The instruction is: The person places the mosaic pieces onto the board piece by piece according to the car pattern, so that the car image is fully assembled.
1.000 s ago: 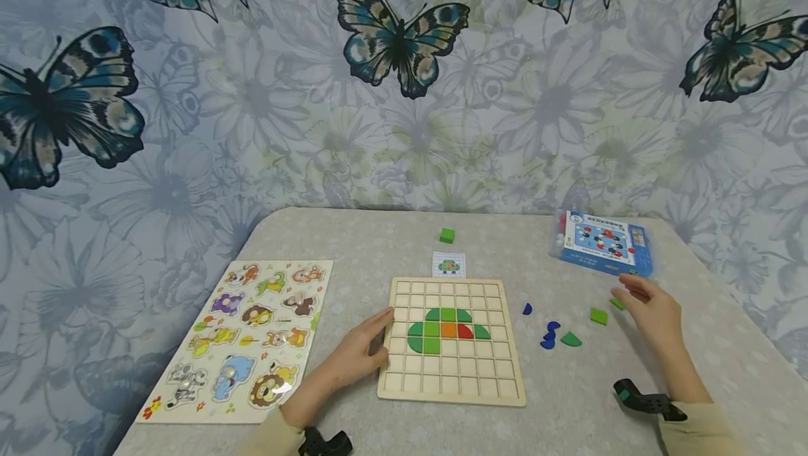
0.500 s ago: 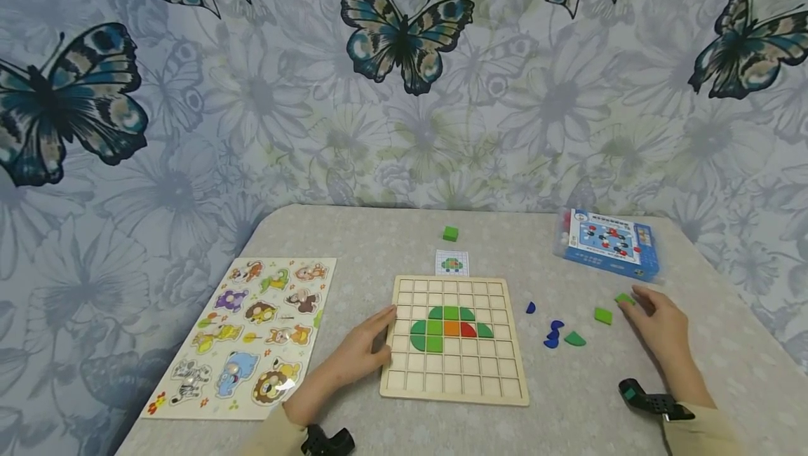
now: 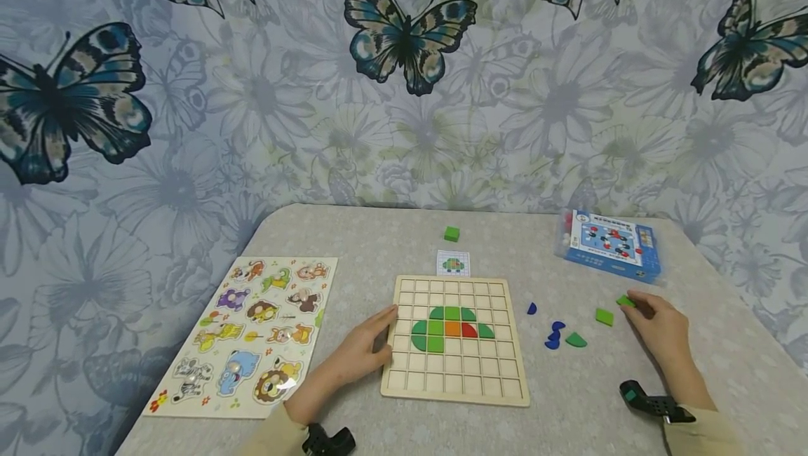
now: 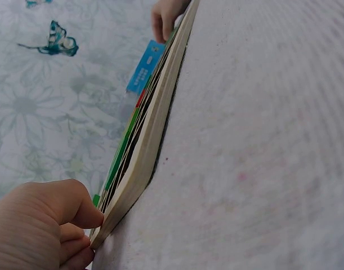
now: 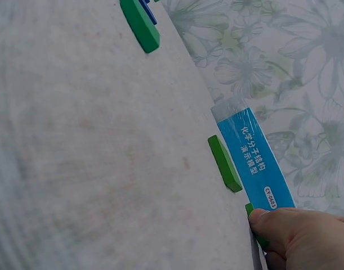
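A wooden grid board (image 3: pixel 454 386) lies on the table with green, orange and red flat pieces set in its squares. My left hand (image 3: pixel 357 351) rests against the board's left edge, its thumb and fingers spread apart along the rim. At the right, my right hand (image 3: pixel 663 330) pinches a bright green square block (image 3: pixel 625 300), which the thumb partly covers in the right wrist view. Beside it lies another green square block (image 3: pixel 604 316). A green quarter-round piece (image 3: pixel 576 339) and several small blue half-round pieces (image 3: pixel 553 334) lie between that block and the board.
Behind the board are a small pattern card (image 3: pixel 453 263) and a green block (image 3: pixel 452 233). The animal puzzle board (image 3: pixel 246 333) occupies the table's left side. A blue box (image 3: pixel 612 245) in clear wrap stands at the back right. A butterfly-print cloth (image 3: pixel 404 140) hangs behind the table.
The right hand has come down onto the farther green square block and now pinches it. The left hand stays at the board's edge. The view has shifted slightly.
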A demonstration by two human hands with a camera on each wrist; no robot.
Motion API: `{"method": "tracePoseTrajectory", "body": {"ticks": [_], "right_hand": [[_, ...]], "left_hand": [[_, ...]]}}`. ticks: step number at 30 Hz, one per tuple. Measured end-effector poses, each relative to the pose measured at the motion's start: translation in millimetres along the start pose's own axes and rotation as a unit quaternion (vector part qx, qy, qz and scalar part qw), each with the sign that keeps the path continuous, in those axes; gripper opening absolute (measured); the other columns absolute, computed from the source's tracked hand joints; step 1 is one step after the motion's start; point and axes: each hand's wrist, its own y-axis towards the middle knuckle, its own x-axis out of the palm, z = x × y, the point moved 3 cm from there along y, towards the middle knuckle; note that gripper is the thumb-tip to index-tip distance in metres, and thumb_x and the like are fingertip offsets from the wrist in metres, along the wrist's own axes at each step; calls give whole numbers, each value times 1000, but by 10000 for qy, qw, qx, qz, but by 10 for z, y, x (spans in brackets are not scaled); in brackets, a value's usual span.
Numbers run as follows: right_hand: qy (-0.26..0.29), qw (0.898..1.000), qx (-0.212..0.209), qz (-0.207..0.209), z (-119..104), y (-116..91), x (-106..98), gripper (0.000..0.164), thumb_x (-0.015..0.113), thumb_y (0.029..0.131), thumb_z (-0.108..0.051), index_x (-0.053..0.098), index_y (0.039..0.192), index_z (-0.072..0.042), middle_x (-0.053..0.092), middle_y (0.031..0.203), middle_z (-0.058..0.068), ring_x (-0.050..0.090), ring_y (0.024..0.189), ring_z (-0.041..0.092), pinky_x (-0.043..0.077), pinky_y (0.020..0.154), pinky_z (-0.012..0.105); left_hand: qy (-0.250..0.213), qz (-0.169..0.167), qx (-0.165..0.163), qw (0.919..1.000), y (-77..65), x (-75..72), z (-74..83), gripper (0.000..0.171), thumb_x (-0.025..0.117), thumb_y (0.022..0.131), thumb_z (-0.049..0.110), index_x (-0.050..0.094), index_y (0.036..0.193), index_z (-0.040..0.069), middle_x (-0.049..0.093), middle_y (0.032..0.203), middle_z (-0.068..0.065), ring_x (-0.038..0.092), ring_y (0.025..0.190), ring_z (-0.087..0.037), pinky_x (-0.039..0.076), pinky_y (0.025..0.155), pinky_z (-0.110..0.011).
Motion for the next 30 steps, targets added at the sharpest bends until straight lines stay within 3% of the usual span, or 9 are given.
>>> {"method": "tracePoseTrajectory", "body": {"ticks": [9,13,18,23,27,30], "right_hand": [[333,9979,492,-245,-88,28,-74,43,62,92,-25,59,123,5,59,118,26,55,105,41,44,85,53],[473,9986,166,-167,-322,47,-85,42,64,90,-28,62,121,0,62,116,21,56,102,37,46,82,46],[1172,9925,-293,-190,-720,37,-70,36,67,88,-24,66,118,-4,64,115,15,58,100,26,47,87,44],[1636,9772,-1253,-519,-1215,-4,19,29,70,85,-16,68,113,-6,67,108,9,61,93,13,49,83,24],[1841,9521,-2201,-1061,-1643,-111,199,28,72,82,-10,70,109,-6,69,103,5,64,89,20,54,74,35],[2064,9341,-2500,-1494,-1891,-214,349,29,74,80,-10,70,109,-8,68,103,0,64,89,21,53,73,45]], "left_hand": [[26,-15,84,10000,19,5,12,66,55,82,7,34,144,-4,32,148,-17,28,137,-27,27,108,-45],[43,-9,117,9999,12,3,5,66,55,82,7,33,144,-5,32,148,-18,28,136,-29,27,108,-46],[70,31,101,9999,1,-3,-3,66,56,82,7,34,143,-4,32,148,-17,28,136,-29,27,108,-45],[48,59,92,9999,3,0,-1,66,56,82,7,34,143,-5,33,148,-17,29,136,-29,27,108,-45],[32,38,75,10000,2,0,-8,66,55,83,7,33,144,-4,32,149,-17,28,137,-28,27,108,-45],[50,2,79,10000,1,0,-17,66,55,83,7,32,144,-4,31,149,-16,27,137,-26,27,108,-45]]}}
